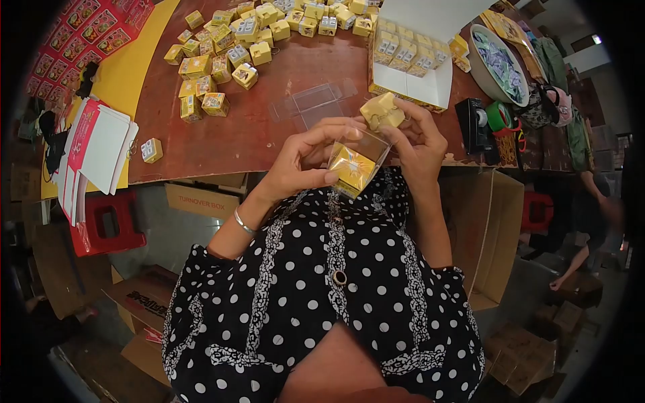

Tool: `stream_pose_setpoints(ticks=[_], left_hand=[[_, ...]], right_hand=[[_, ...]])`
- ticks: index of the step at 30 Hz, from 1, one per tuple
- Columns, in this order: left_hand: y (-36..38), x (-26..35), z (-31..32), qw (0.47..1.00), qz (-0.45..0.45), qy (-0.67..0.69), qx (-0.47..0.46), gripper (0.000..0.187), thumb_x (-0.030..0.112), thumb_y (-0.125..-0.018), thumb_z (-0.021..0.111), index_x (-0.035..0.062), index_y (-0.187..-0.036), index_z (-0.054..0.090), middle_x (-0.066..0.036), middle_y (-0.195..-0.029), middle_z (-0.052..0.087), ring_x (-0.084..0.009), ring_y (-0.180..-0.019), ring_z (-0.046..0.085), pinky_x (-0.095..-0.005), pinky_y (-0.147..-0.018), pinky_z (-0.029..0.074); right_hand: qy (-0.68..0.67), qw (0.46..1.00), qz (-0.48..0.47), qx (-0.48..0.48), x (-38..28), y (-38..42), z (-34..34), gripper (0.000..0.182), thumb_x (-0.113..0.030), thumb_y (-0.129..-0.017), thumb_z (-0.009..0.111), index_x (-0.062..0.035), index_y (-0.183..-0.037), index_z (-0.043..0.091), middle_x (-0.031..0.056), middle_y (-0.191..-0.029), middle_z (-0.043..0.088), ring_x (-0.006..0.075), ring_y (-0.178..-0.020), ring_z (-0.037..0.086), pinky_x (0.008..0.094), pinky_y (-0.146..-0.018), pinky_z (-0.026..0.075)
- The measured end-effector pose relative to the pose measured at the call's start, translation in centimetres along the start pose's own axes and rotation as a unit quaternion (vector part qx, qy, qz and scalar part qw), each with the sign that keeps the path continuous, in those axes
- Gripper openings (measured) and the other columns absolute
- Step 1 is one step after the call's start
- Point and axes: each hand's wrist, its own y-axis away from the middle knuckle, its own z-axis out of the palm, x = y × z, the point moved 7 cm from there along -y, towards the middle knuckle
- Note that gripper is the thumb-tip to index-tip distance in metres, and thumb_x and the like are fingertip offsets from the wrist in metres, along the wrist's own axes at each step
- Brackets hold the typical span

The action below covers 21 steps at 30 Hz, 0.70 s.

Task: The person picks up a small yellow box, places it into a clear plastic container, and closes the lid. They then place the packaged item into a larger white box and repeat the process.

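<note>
My left hand [300,156] grips a clear plastic box [376,149], fingers on its near end. Inside that box, toward its lower end, sits a yellow printed block [352,168]. My right hand [422,140] pinches a small yellow cube [382,110] with a metal ring, just over the box's upper end. A flat clear plastic box [316,104] lies on the table beyond my hands. Many similar yellow cubes [261,53] with printed sides are heaped at the back left. One lone cube [152,150] with a ring sits near the left front edge.
An open display carton [430,87] holds rows of cubes. To the right stand a white bowl [489,41] of small packets, a black tape dispenser [473,126] and green tape [498,116]. Printed cards [101,144] are stacked at left. Another person's arm [574,263] shows far right.
</note>
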Motion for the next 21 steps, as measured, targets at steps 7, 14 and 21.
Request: stream_pose_setpoints(ticks=[7,14,21], left_hand=[[0.4,-0.8,-1.5,0.998,-0.023,0.032,0.039,0.057,0.007,-0.089,0.073,-0.0052,-0.139,0.050,-0.015,-0.141,0.055,-0.0209,-0.127,0.057,-0.0346,-0.108,0.048],[1.0,-2.7,-3.5,0.977,-0.088,-0.139,0.138,0.060,-0.005,-0.086,0.074,-0.0004,-0.140,0.050,-0.011,-0.131,0.061,-0.0161,-0.116,0.064,-0.0298,-0.101,0.053],[0.6,-2.2,-1.9,0.989,-0.067,-0.064,0.119,0.060,-0.003,-0.087,0.076,-0.0025,-0.141,0.049,-0.010,-0.130,0.060,-0.0163,-0.113,0.064,-0.0307,-0.101,0.053]], right_hand=[[0.012,0.997,-0.071,0.014,-1.5,-0.5,-1.0,0.041,0.007,-0.085,0.075,0.0027,-0.125,0.066,0.0089,-0.107,0.069,0.0097,-0.086,0.067,0.0240,-0.075,0.060],[-0.056,0.995,-0.073,0.042,-5.1,-1.0,-1.6,0.039,0.004,-0.086,0.075,-0.0002,-0.123,0.065,0.0098,-0.117,0.068,0.0134,-0.095,0.068,0.0263,-0.080,0.058],[0.185,0.970,-0.100,-0.119,-6.5,-1.2,1.2,0.043,-0.002,-0.081,0.079,-0.0008,-0.121,0.065,0.0097,-0.122,0.068,0.0190,-0.107,0.065,0.0324,-0.091,0.052]])
